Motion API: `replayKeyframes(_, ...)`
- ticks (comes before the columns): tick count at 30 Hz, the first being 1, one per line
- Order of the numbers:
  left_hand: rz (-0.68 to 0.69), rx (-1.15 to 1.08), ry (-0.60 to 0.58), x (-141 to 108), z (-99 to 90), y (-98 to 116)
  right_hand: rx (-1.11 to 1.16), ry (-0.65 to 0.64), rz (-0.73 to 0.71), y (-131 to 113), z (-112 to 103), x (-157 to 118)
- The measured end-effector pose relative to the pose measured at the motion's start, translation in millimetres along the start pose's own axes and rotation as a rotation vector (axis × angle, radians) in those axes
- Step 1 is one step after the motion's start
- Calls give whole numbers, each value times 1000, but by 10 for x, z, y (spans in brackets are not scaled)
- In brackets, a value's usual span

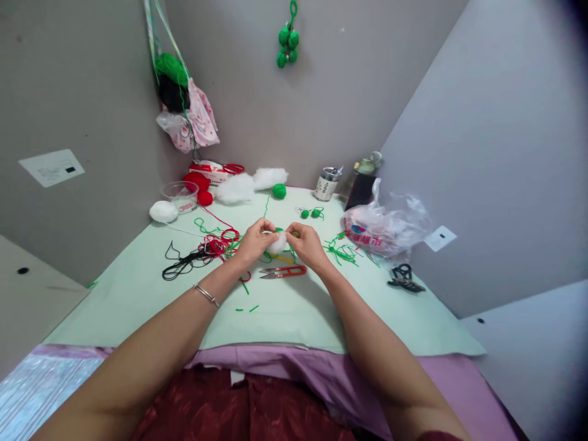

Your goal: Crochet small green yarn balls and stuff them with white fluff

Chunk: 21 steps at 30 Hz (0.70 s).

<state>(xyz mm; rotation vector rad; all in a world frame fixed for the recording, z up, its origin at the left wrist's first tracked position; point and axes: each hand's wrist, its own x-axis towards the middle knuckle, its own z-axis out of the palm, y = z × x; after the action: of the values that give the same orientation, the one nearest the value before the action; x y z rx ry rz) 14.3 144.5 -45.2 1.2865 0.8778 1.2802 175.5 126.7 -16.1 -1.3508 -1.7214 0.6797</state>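
Both hands meet over the middle of the pale green table mat. Between them is a tuft of white stuffing (277, 244) with a small green piece at its top. My left hand (258, 241) is closed, its thumb and fingers pinched at the left of the tuft. At the right side, my right hand (305, 242) also pinches, by the green piece; its fingertips partly hide what they grip. Orange-handled thread snips (294, 271) lie just below the hands. Tangled red yarn (219, 244) and green yarn strands lie to the left, beside black cord (188, 262).
White stuffing (236, 188), a green yarn ball (278, 191) and a clear tub (181, 196) stand at the back. On the right are green yarn pieces (342, 252), a plastic bag (386, 225), a pen can (326, 184) and a black hair claw (405, 279).
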Motion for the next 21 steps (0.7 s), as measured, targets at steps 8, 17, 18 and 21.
replayKeyframes(8, 125, 38, 143, -58, 52, -29, 33, -52, -20, -105, 92, -42)
replayKeyframes(17, 33, -11, -16, -64, 48, 37, -44, 84, 3, 8, 0, 16)
replayKeyframes(18, 22, -13, -21, -58, 39, 35, -37, 61, -6, 1, -16, 11)
replayKeyframes(21, 7, -8, 8, -27, 13, 10, -5, -37, -41, -56, -44, -20)
